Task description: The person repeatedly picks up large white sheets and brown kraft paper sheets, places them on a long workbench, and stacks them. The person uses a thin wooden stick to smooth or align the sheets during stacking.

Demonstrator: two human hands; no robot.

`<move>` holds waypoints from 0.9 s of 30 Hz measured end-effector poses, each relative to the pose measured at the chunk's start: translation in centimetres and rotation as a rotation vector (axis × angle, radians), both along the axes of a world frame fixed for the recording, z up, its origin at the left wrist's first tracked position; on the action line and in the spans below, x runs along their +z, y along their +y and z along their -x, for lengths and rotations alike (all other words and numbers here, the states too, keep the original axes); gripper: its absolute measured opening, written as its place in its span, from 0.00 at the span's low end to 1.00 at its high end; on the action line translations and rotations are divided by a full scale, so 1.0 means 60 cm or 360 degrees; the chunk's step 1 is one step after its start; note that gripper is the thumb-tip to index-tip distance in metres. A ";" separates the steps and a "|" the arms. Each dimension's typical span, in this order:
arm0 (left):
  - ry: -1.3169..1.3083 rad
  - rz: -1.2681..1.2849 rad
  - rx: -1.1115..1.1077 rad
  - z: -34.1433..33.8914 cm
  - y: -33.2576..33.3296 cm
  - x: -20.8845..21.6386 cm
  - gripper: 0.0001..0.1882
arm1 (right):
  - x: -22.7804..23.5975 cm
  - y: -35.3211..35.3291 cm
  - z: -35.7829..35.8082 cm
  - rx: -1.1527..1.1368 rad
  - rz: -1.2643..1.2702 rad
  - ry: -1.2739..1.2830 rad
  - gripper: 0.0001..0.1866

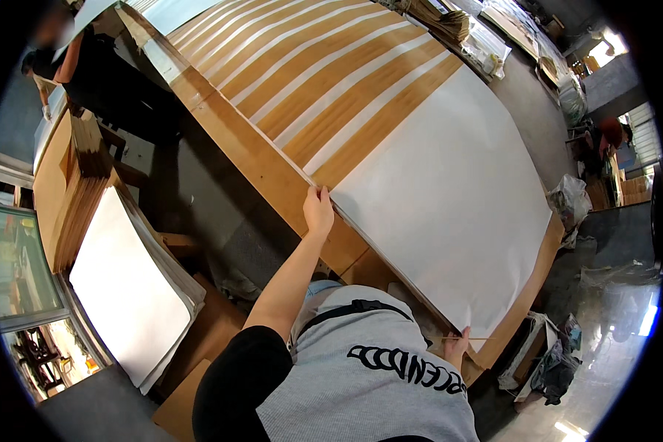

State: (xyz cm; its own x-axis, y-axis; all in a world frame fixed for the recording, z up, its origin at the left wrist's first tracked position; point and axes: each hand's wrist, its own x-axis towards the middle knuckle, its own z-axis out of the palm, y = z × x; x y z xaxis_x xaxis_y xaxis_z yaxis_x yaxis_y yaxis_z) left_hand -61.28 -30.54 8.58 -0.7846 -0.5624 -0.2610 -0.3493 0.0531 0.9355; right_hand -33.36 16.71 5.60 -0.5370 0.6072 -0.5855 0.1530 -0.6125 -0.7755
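A large white sheet [449,184] lies over a big table, its near edge running along my body. Beyond it, brown wood-patterned bands [339,81] alternate with white strips across the tabletop. My left hand [318,211] is closed at the near edge, where the white sheet meets the last brown band; its fingertips curl over the edge. My right hand [457,343] is closed by the sheet's near right corner. A thin light stick [479,339] crosses that hand and sticks out to both sides. The fingers' undersides are hidden.
Brown board [261,166] borders the table's near side. At left stand a pile of brown sheets [77,191] and a stack of white sheets [129,287]. Another person [114,88] in dark clothes stands at far left. Plastic-wrapped bundles [545,361] sit on the floor at right.
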 end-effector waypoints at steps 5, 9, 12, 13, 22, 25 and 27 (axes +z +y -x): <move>-0.0036 -0.0050 0.0045 0.003 0.003 0.010 0.12 | -0.022 0.011 -0.005 -0.0053 0.0018 0.0088 0.16; -0.0018 0.0001 0.0075 0.003 -0.004 -0.008 0.12 | -0.022 0.006 -0.003 -0.0034 0.0069 0.0096 0.15; -0.0030 -0.0015 0.0060 0.007 0.000 -0.005 0.11 | 0.006 -0.025 0.010 -0.0137 0.0048 0.0028 0.14; -0.0034 -0.0024 0.0054 0.010 -0.001 -0.002 0.11 | 0.006 -0.026 0.011 -0.0145 0.0027 -0.0002 0.14; -0.0192 0.0277 -0.0064 0.007 -0.005 0.008 0.12 | -0.022 -0.016 0.006 -0.0286 0.0025 -0.0003 0.11; -0.0200 0.0285 -0.0105 0.018 -0.005 0.012 0.12 | -0.038 -0.009 0.002 -0.0302 0.0046 0.0062 0.10; -0.0202 0.0302 -0.0107 0.014 -0.011 0.011 0.11 | -0.040 -0.010 0.012 -0.0321 0.0066 0.0057 0.10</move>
State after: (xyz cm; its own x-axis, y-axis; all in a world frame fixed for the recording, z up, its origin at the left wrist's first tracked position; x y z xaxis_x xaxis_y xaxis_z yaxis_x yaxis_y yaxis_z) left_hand -62.14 -31.22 9.26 -0.7894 -0.5586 -0.2546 -0.4535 0.2511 0.8552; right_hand -34.07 16.10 3.19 -0.4279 0.6803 -0.5951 -0.0031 -0.6596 -0.7516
